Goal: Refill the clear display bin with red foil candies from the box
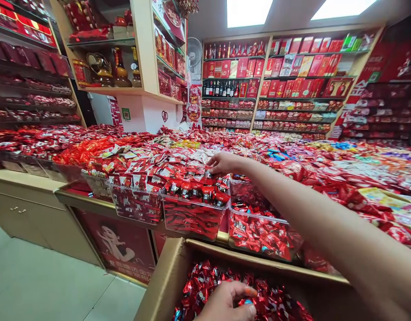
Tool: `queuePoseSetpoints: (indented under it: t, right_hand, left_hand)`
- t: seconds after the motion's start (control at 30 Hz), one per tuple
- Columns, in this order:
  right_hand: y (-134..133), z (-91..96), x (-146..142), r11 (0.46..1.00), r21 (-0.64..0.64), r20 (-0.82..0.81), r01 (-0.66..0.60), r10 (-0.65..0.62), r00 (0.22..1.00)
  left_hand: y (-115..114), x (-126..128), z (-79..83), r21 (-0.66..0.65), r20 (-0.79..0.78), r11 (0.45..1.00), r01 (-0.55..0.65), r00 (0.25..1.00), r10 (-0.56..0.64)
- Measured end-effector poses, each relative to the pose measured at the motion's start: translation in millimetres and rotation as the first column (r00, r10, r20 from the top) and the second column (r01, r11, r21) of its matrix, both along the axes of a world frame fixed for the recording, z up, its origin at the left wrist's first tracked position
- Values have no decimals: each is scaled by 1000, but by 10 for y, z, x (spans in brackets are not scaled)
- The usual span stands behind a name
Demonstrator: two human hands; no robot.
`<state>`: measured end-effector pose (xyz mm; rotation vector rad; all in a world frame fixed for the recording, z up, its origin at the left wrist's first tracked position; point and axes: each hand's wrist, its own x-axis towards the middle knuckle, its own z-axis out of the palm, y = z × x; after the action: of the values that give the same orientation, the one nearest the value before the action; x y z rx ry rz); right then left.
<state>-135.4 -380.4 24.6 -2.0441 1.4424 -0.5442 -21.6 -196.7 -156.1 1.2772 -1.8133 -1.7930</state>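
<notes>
My right hand [220, 163] reaches over the display with its fingers bent down and drawn together. A dark, silvery wrapped candy [208, 174] shows at its fingertips. Below it, red and black wrapped candies [195, 192] top a clear plastic bin [195, 218]. My left hand [227, 302] is inside an open cardboard box [163, 281], resting on shiny red wrapped candies [272, 303]. Its thumb and index finger are apart. A small blue patch shows by the thumb; I cannot tell whether it is a wrapper. The other left fingers are hidden.
Beside the middle bin stand a bin of red and white packets [135, 207] and one of red candies [259, 236]. Behind them, heaped sweets [269, 154] cover the counter. Shelves [232, 58] of bottles and gift boxes line the back wall. A cabinet [143, 53] overhangs at left.
</notes>
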Motion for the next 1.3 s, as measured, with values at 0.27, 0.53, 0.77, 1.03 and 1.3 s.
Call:
queuePoseSetpoints:
  t: [0.27, 0.53, 0.77, 1.03, 1.3]
  right_hand:
    - [101, 77, -32, 998, -57, 13, 3, -2, 1000]
    - [226, 87, 102, 718, -695, -160, -17, -132, 978]
    - [299, -116, 76, 818, -554, -282, -154, -10, 959]
    - [245, -107, -116, 859, -507, -258, -66, -78, 963]
    - [221, -129, -110, 869, -486, -307, -89, -75, 949]
  left_hand:
    - [-20, 3, -197, -112, 5, 994, 12, 1000, -11]
    - [-18, 0, -147, -105, 28, 994, 9, 1000, -6]
    - [-6, -2, -141, -103, 48, 995, -4, 999, 9]
    - [-39, -24, -208, -99, 1, 995, 27, 1000, -27]
    - [-42, -48, -420, -77, -48, 997, 23, 998, -27]
